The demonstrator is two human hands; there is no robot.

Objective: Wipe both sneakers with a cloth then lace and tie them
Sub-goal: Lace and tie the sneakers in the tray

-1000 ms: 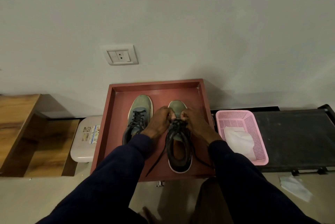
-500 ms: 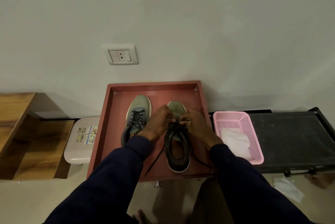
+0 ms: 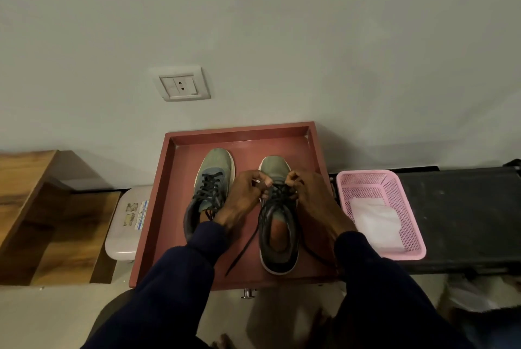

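Head view: L hand point(image 3: 242, 198) & R hand point(image 3: 313, 202) meet over the tongue of the R-side sneaker point(image 3: 279, 244), each pinching the black lace point(image 3: 278, 194) betw. thumb & fingertips, fingers curled in tight. Hands nearly touch at the knuckles; can't tell exactly which eyelet they are at. Two loose lace ends trail toward the person: one point(image 3: 242, 250) runs diagonally off the sneaker's L side onto the tray floor, the other point(image 3: 315, 252) loops out on the R side under the R wrist. Sneaker sits flat, toe pointing to the wall, heel opening toward the person. L-side sneaker point(image 3: 212, 176) lies just beside it, apart, toe also to the wall, lace crossed over its front; heel partly hidden by the L wrist. Both sit in a red tray point(image 3: 239, 132). Dark navy sleeves point(image 3: 174, 278) cover both forearms. R of the tray, a pink basket point(image 3: 406, 207) on a black bench point(image 3: 465, 207) holds a white cloth point(image 3: 376, 221). L of the tray: white stool point(image 3: 124, 235), then wooden shelf point(image 3: 28, 193). Wall socket point(image 3: 181, 87) above.
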